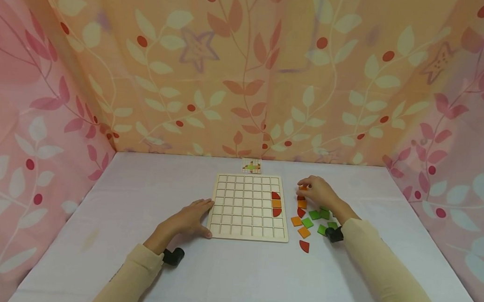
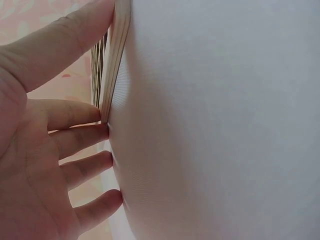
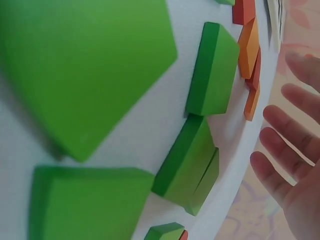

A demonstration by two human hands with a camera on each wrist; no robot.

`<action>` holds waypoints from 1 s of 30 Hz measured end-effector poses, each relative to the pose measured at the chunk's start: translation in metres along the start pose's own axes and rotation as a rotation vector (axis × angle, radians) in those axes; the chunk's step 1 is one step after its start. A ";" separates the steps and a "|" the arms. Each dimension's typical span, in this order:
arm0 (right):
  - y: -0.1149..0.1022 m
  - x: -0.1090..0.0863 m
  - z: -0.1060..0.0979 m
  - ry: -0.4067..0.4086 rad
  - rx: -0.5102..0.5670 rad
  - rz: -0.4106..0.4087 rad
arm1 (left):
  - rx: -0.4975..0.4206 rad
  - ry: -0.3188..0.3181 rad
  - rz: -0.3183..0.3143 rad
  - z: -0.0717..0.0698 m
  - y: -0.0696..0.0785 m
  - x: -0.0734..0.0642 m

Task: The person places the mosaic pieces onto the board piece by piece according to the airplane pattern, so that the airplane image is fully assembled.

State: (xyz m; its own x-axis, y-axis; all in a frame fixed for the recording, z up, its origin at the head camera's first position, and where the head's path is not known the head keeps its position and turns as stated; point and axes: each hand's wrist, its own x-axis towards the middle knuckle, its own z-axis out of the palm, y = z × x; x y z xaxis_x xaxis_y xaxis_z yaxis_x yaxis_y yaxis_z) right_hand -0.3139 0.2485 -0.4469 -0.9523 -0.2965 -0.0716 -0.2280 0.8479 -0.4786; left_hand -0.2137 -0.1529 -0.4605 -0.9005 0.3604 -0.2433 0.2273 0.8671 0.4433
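My left hand (image 1: 191,217) lies at the near-left corner of a wooden grid board (image 1: 247,217). In the left wrist view its thumb (image 2: 65,42) and fingertips reach the board's edge (image 2: 117,60), the fingers nearly straight. At the board's right side, an orange square tile (image 1: 276,203) sits between two red quarter-round tiles (image 1: 276,196). Right of the board, my right hand (image 1: 320,193) is over the far end of the loose tiles, close to an orange tile (image 1: 304,187). The right wrist view shows its fingers (image 3: 280,145) spread, with nothing between them.
Several loose green tiles (image 1: 314,214), orange tiles (image 1: 303,232) and red quarter-round tiles (image 1: 304,246) lie right of the board. A small pattern card (image 1: 251,166) lies behind the board. Patterned cloth (image 1: 247,76) rises behind the white table (image 1: 233,281) and at both sides.
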 end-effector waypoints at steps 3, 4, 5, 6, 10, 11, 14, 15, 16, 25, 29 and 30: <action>0.001 0.002 0.001 0.004 -0.024 0.003 | -0.004 -0.002 -0.005 0.000 0.000 0.000; 0.002 0.003 0.001 0.005 -0.029 0.006 | -0.006 -0.003 -0.008 0.000 0.000 0.000; 0.003 0.005 0.002 0.007 -0.038 0.010 | -0.010 -0.004 -0.011 0.000 0.000 0.000; 0.003 0.006 0.002 0.008 -0.042 0.017 | -0.010 -0.005 -0.013 0.001 0.000 0.000; 0.006 0.010 0.004 0.007 -0.059 0.042 | -0.018 -0.009 -0.021 0.000 0.001 -0.001; 0.007 0.011 0.004 0.006 -0.058 0.051 | -0.020 -0.010 -0.022 0.000 0.001 -0.001; 0.007 0.013 0.004 0.009 -0.062 0.065 | -0.019 -0.007 -0.022 0.000 0.001 -0.001; 0.007 0.013 0.005 0.012 -0.066 0.068 | -0.018 -0.006 -0.022 0.000 0.001 -0.001; 0.006 0.014 0.004 0.013 -0.070 0.069 | -0.016 -0.004 -0.022 0.000 0.001 -0.001; 0.008 0.013 0.003 0.021 -0.126 0.058 | -0.019 -0.005 -0.019 0.000 0.003 -0.001; 0.008 0.014 0.003 0.023 -0.134 0.049 | -0.016 -0.001 -0.022 0.000 0.002 -0.002; 0.008 0.014 0.003 0.022 -0.134 0.046 | -0.015 0.000 -0.022 0.000 0.002 -0.002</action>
State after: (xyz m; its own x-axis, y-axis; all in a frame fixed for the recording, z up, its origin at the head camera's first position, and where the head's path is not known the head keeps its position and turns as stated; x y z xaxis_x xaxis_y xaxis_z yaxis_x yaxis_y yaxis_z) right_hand -0.3282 0.2501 -0.4540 -0.9663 -0.2473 -0.0713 -0.2074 0.9121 -0.3536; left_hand -0.2114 -0.1515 -0.4590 -0.9051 0.3412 -0.2536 0.2016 0.8697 0.4506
